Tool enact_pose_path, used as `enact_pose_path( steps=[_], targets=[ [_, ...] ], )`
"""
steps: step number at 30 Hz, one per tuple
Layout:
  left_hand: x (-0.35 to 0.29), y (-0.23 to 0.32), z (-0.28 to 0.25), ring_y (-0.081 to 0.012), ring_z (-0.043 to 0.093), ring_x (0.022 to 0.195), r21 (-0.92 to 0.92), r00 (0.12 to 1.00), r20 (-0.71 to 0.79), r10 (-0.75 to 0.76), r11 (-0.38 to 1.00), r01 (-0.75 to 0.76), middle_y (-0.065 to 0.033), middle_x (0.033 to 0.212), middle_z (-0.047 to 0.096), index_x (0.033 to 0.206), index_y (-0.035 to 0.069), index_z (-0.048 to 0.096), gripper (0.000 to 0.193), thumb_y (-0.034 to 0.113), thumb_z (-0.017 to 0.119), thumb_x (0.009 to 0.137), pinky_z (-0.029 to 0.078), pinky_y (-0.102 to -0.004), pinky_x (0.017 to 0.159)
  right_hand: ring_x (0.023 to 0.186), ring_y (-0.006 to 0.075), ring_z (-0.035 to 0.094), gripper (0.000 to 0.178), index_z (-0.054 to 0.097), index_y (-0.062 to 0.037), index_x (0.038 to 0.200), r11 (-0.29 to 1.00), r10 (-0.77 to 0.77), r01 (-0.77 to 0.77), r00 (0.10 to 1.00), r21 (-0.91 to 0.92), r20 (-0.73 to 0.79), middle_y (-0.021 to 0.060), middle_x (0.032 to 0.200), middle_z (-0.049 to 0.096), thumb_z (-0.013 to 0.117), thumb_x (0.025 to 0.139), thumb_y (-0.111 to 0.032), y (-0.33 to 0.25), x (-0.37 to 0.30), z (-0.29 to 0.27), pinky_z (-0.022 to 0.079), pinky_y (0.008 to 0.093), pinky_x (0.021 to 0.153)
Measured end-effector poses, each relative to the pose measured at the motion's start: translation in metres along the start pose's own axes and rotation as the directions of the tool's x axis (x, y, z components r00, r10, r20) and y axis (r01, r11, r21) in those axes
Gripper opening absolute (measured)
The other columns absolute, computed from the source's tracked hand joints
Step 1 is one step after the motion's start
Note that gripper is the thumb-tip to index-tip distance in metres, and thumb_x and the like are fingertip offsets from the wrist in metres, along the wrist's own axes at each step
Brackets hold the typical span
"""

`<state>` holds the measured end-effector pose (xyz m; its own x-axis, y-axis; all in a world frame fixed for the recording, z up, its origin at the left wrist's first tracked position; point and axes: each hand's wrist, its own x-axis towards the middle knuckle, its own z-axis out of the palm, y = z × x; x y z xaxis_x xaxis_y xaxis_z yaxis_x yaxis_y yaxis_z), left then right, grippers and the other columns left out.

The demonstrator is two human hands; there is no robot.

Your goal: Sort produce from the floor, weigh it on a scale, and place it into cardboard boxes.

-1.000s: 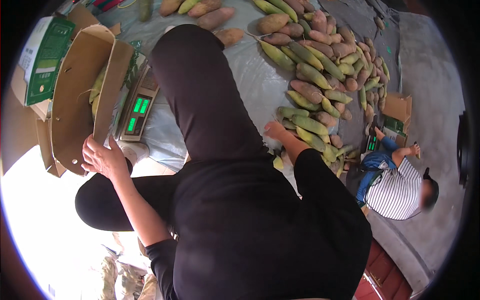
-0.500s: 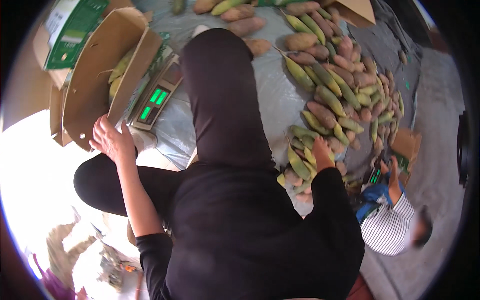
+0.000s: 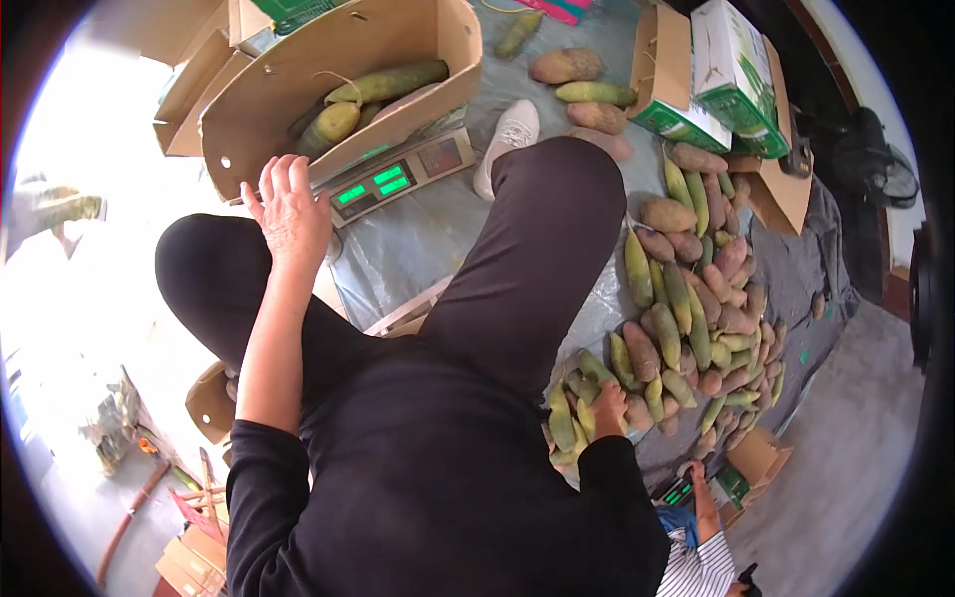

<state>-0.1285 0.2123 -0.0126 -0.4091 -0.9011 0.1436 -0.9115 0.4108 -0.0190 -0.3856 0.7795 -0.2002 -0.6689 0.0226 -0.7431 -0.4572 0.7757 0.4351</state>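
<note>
My left hand (image 3: 293, 214), fingers stretched and apart, rests at the near edge of an open cardboard box (image 3: 408, 129). Inside that box lie several green radishes (image 3: 388, 83), some with thin root tails. Under the box sits a digital scale (image 3: 423, 171) with glowing green figures. On the right, my right hand (image 3: 609, 408) reaches down into the near end of a large heap of green radishes (image 3: 678, 298) and brownish-pink roots (image 3: 642, 350). Its fingers curl over a green radish (image 3: 595, 368), and their tips are partly hidden.
White-and-green boxes (image 3: 741, 75) stand at the back right, near a black fan (image 3: 875, 164). A few loose roots (image 3: 567, 66) lie on the plastic sheet (image 3: 388, 267) beyond my shoe (image 3: 512, 139). At lower right, a person in a striped shirt (image 3: 696, 567) works beside another scale (image 3: 678, 493).
My view has turned, so the box, scale and heap appear shifted. More of the box's contents show. My left hand stays at the box edge and my right hand stays in the heap.
</note>
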Motion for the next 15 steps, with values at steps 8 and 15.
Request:
enact_pose_path(
  steps=[8,15],
  targets=[
    [-0.001,-0.001,0.001,-0.0252,0.038,0.124,-0.034,0.999,-0.032,0.014,0.999,-0.015,-0.0046,0.121,0.046,0.114,0.010,0.047,0.049,0.011,0.067,0.069,0.017,-0.0568,0.105,0.118,0.0251,0.046,0.064,0.042,-0.0216,0.125,0.996,-0.082,0.080,0.993,-0.027,-0.082,0.0048,0.125,0.048,0.074,0.070,-0.025,-0.021,-0.014,-0.028,0.042,0.0452,0.090],
    [0.000,-0.001,-0.007,-0.0257,0.037,0.125,-0.091,1.000,0.002,-0.005,0.996,0.006,-0.0051,0.120,0.046,0.114,0.009,0.048,0.049,0.014,0.070,0.071,0.016,-0.0577,0.106,0.103,0.0256,0.053,0.066,0.042,-0.0063,0.121,0.589,-0.102,0.508,0.818,0.628,-0.566,0.0099,0.113,0.054,0.076,0.064,-0.003,-0.040,0.025,-0.092,0.043,0.0383,0.088]
  ],
)
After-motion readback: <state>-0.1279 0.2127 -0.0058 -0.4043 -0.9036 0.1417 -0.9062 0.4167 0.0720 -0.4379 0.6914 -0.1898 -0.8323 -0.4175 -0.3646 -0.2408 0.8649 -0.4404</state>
